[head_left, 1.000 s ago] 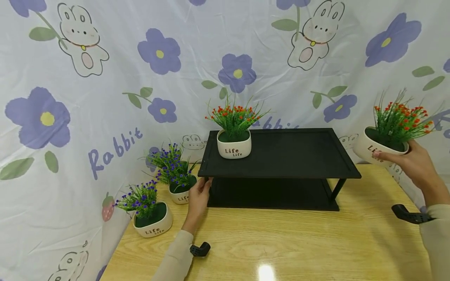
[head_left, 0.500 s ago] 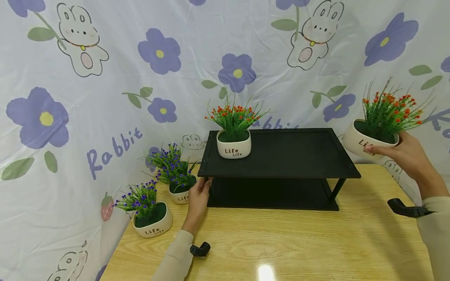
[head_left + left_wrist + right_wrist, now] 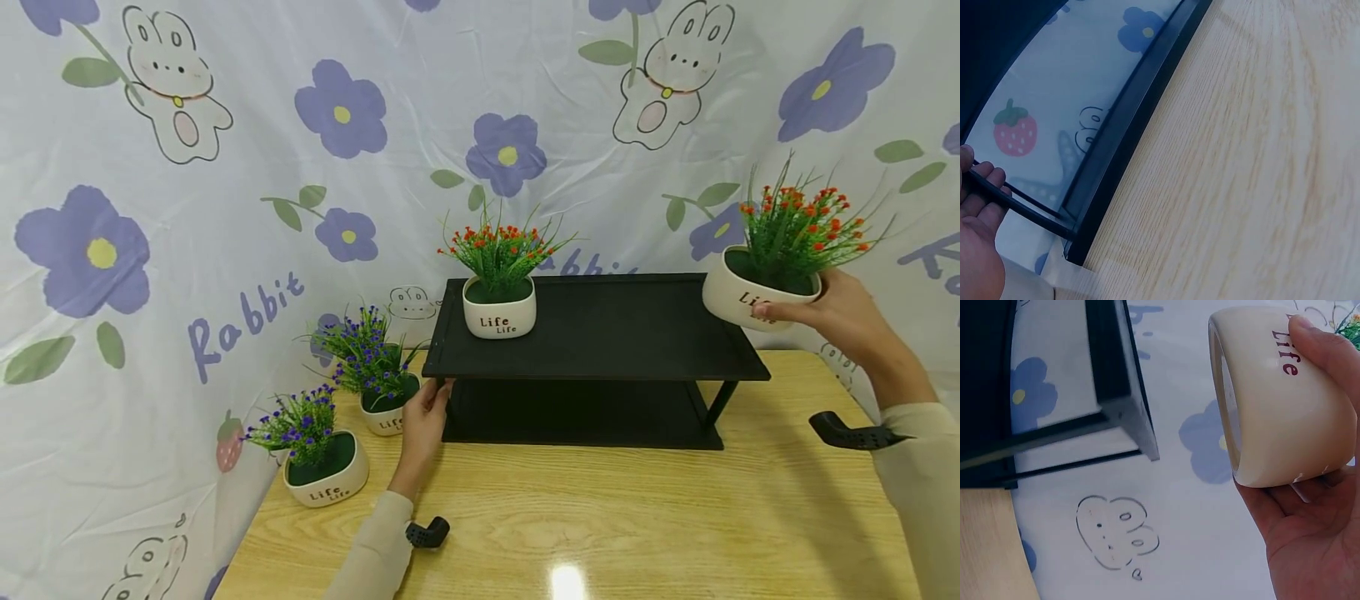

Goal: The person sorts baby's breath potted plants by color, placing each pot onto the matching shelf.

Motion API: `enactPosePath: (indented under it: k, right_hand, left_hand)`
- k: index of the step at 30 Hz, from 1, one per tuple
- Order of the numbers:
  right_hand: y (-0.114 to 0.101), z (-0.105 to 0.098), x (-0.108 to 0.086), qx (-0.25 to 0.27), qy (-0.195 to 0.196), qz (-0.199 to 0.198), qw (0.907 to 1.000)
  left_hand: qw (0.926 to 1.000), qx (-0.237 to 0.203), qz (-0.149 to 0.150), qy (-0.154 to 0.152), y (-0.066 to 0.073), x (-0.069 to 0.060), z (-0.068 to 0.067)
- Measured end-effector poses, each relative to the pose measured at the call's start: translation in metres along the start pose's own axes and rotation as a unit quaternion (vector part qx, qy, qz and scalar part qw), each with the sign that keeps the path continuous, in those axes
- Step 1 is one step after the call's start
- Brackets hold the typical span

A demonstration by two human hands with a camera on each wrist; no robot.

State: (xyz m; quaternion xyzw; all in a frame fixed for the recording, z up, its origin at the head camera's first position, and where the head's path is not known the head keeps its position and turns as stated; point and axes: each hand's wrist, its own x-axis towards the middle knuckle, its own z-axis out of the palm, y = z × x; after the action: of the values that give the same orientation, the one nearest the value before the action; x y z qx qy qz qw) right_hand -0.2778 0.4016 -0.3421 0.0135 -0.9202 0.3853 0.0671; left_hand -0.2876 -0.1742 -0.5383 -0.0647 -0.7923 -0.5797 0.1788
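Held plant (image 3: pixel 783 258): a white oval pot with red-orange flowers, raised in the air at the right end of the shelf (image 3: pixel 615 333). Remaining items are listed from left to right.

Front blue-flowered plant (image 3: pixel 318 454): stands on the table (image 3: pixel 637 517) near its left edge, the "Life" lettering toward the viewer. Rear blue-flowered plant (image 3: pixel 371 371): stands on the table behind and to the right of the front one, its pot partly covered by the left hand (image 3: pixel 425 417).

Left hand: grips the left post (image 3: pixel 1035 215) of the shelf, thumb on one side, fingers on the other, below the upper tier.

Shelf: black, two tiers, standing on the table in front of the printed cloth (image 3: pixel 420 50). Shelf plant (image 3: pixel 502 279): red-orange flowers, white pot, upright on the left part of the upper tier.

Right hand (image 3: pixel 851 321): holds the pot of the held plant, thumb across the lettered front, fingers at the opposite side. The pot is tilted, right side lower. In the right wrist view, a gap separates it from the shelf frame.
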Motion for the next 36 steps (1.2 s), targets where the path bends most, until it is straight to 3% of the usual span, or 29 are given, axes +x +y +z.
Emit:
enactPosePath:
  k: [10,20,29,36]
  right_hand:
    - [-0.023,0.009,0.011,0.006,-0.024,-0.034,0.9991]
    - [-0.048,0.024,0.022,-0.012,-0.067,-0.042,0.9968]
    - [-0.06,0.045,0.031,0.0,-0.079,-0.096,0.9922]
    - [-0.067,0.059,0.038,-0.002,-0.078,-0.112,0.9906]
  left_hand:
    - [0.9999,0.006,-0.01,-0.006,0.0,0.0,-0.001]
    - [1.0,-0.007,-0.005,-0.001,0.002,-0.001,0.0]
    - [1.0,0.0,-0.003,-0.003,0.001,-0.001,-0.001]
    - [1.0,0.0,0.0,0.002,0.002,-0.001,0.001]
